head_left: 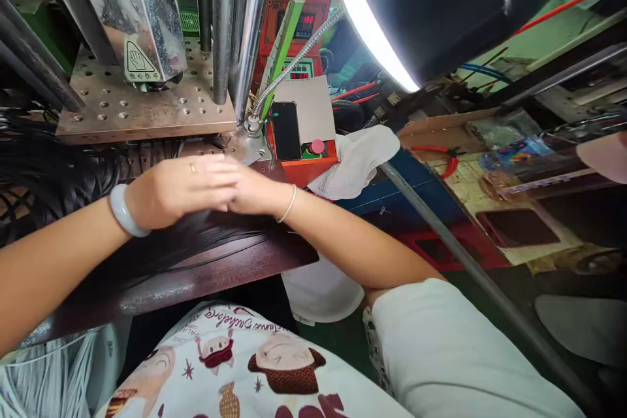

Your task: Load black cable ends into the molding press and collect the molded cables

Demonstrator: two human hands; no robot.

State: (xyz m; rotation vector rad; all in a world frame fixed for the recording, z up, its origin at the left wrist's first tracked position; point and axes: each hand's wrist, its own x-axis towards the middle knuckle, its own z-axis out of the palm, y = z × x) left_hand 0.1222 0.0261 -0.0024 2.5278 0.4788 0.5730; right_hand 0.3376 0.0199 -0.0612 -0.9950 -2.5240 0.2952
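My left hand (183,189) comes in from the left, wearing a ring and a pale bangle (126,210). Its fingers are stretched out side by side and lie across my right hand (252,189). The fingers of my right hand are hidden behind them, so I cannot see what, if anything, is held there. Both hands are over the front of a dark reddish-brown worktop (249,258), just before a press. Thin black cables (215,248) run across the worktop below my hands. A thick bundle of black cables (73,179) is piled at the left.
The press's drilled metal plate (151,114) and upright posts (223,26) stand behind my hands. Right of them are a phone (287,130), a red button (317,146) on an orange box and a white cloth (360,160). A lamp (431,6) hangs above; grey cables (49,379) hang lower left.
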